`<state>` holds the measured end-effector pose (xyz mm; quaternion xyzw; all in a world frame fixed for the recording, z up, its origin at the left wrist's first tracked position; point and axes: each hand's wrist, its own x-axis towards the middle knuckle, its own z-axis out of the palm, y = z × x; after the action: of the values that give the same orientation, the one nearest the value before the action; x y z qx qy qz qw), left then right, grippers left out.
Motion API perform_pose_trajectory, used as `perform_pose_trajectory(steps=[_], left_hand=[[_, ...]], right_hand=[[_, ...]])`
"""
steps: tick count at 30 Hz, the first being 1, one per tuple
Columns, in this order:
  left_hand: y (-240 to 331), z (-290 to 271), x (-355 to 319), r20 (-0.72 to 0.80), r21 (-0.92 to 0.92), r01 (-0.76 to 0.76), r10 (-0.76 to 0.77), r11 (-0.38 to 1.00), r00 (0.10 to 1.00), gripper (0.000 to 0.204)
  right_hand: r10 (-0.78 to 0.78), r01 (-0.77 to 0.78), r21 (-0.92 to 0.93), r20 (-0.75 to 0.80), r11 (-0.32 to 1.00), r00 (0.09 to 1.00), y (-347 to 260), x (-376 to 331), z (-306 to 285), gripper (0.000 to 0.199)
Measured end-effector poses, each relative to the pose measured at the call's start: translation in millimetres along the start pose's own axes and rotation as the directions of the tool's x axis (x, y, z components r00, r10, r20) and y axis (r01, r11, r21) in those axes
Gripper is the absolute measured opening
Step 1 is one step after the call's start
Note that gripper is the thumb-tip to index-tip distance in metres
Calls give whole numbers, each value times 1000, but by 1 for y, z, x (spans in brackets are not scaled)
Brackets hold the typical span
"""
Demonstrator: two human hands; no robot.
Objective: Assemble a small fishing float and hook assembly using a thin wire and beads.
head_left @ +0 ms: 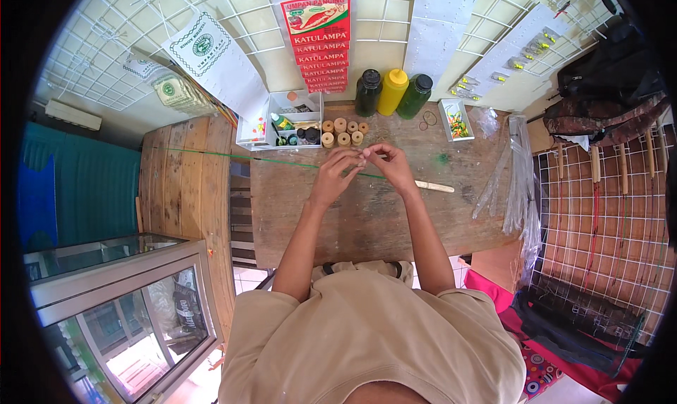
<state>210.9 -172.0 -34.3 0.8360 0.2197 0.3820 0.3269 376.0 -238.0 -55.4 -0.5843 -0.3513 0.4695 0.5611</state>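
Over the middle of the wooden table (303, 221), my left hand (337, 175) and my right hand (395, 170) meet fingertip to fingertip. Both are closed in a pinch. Whatever lies between the fingers is too small to make out. Beneath the hands a thin green fishing rod (289, 163) runs across the table, its tip reaching far to the left. Its pale handle (434, 187) lies just right of my right wrist. My hands cover part of the rod, and I cannot tell whether they touch it.
Behind my hands stand wooden spools (344, 140), a white divided box (288, 146) with small bottles, and squeeze bottles (392, 94). To the right are rubber bands (428, 120), a small tray (461, 137) of colourful pieces, and clear plastic sleeves (520, 185). A glass-paned cabinet (127, 319) stands at left.
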Motion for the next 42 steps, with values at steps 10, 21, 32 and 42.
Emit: perform_pose_trajectory(steps=[10,21,32,42], left_hand=[[2,-3,2,26,55,-36,34,998,999,25],[-3,2,-2,13,142,-17,16,990,1000,31],[-5,24,0,-30,115,155,-153,981,988,32],[0,48,9,-16,-22,241,-241,970,970,35]], right_hand=[[42,-45,43,79,998,996,2,6,1,16],[-108,164,456,-147,875,983,-5,6,-3,25],[0,46,283,-161,958,987,-11,6,-26,24],[-119,177,288,-207,941,971,11,-1,-18,16]])
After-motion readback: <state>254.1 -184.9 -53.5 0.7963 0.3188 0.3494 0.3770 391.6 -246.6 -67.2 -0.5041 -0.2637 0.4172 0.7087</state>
